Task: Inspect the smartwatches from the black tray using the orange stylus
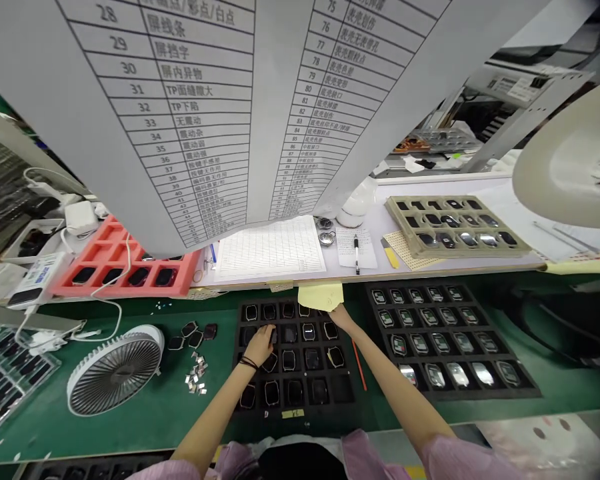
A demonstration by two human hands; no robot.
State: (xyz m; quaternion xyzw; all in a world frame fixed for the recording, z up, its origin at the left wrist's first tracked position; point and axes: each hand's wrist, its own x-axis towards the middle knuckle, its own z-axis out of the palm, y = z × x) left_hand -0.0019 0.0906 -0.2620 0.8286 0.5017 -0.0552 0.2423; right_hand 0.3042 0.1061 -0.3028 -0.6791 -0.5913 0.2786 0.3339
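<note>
**Green workbench (pixel 140 437), dark foam tray (pixel 325 413) of watches, both my hands present**

Item: foam tray, before me beneath both hands; watch units seated in rows of slots.

Left hand (pixel 260 345): mine, black cord (pixel 249 362) at the wrist; fingers bent close together at a watch (pixel 273 336) in the second row from the far side. Whether it is gripped, I cannot tell.

Right hand (pixel 338 316): mine, at the tray's far right corner, fingertips by the lower edge of a yellow paper (pixel 321 296); fingers partly hidden, hold and opening not discernible.

Left of my left hand: small metallic pieces (pixel 196 375), loose watch cases (pixel 195 339), white-rimmed fan (pixel 114 372).

Right of my right hand: red stick (pixel 359 365), near; second dark tray (pixel 480 392), filled with watches, farther out.

Beyond both hands: ruled sheet (pixel 273 250), black pen (pixel 357 255), beige tray (pixel 413 251).
</note>
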